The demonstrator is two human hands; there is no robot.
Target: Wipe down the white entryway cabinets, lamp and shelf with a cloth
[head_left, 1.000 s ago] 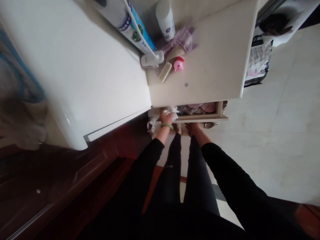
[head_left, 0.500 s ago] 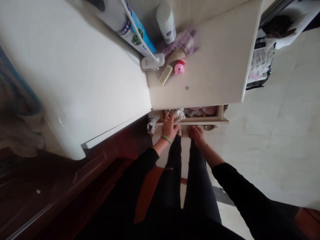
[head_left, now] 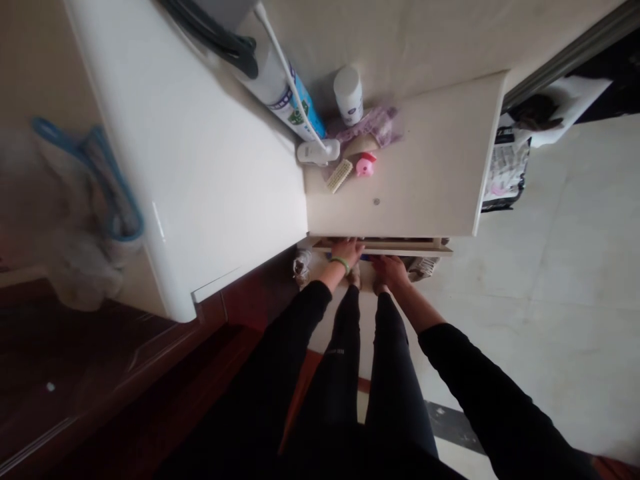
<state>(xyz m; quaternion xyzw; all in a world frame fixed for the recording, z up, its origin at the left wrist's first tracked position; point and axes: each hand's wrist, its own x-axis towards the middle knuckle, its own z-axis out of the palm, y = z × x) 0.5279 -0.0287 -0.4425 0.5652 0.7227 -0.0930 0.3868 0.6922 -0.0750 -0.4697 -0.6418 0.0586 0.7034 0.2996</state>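
Observation:
A shallow drawer (head_left: 425,253) sticks out a little from under the white cabinet top, and only a narrow gap shows its dark inside. My left hand (head_left: 349,252), with a green bangle at the wrist, lies over the drawer's front edge with its fingers stretched and thumb out to the side. Just right of it, my right hand (head_left: 391,270) rests against the drawer front, fingers extended, their tips partly hidden. Neither hand holds a thing that I can see. Below the drawer, shoes stand at both sides: a pale sneaker (head_left: 301,267) and a light laced shoe (head_left: 424,267).
On the cabinet top (head_left: 425,180) lie a scrub brush (head_left: 340,176), a pink toy (head_left: 365,167), a purple mesh piece (head_left: 383,127) and a white canister (head_left: 349,97). A power strip (head_left: 315,152) sits beside a white appliance (head_left: 240,200). A printed bag (head_left: 506,173) stands right.
The drawer has slid inward, and the cloth items inside are now mostly hidden. My left hand has come off the cloth onto the drawer front. The view has tilted slightly.

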